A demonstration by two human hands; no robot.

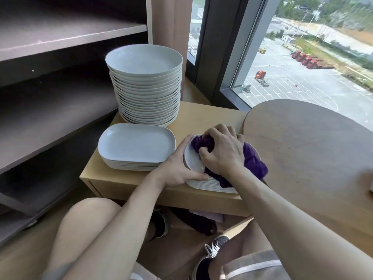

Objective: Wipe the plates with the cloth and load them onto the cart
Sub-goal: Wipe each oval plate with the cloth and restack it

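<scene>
Setting: low wooden stand [201, 118] beside a window [302, 67], with a parking lot far below outside.
Top plate [192, 158]: lies on the right-hand stack [210, 185] at the stand's near right corner, tilted slightly up at its left rim and partly hidden under the cloth.
Purple cloth [254, 160]: sits bunched on that plate, with one end trailing over the stack's right edge.
Right hand [222, 150]: curls its fingers into the bunched cloth and presses it down on the plate.
Left hand [177, 170]: grips the plate's left rim, thumb along the near edge, fingers round the far side.
Oblong stack [135, 146]: sits just left of the plate being wiped, apart from both hands.
Round stack [145, 87]: stands tall at the back of the stand, behind the oblong one.
Shelving unit [60, 37]: stands at the left, probably the cart; shows no plate on the shelves in view.
Round table [312, 148]: overlaps the stand's right side.
Progress: seems early, with one plate mid-wipe; cannot tell whether the plates beneath it are done; looks as if both other stacks and all the loading remain.
</scene>
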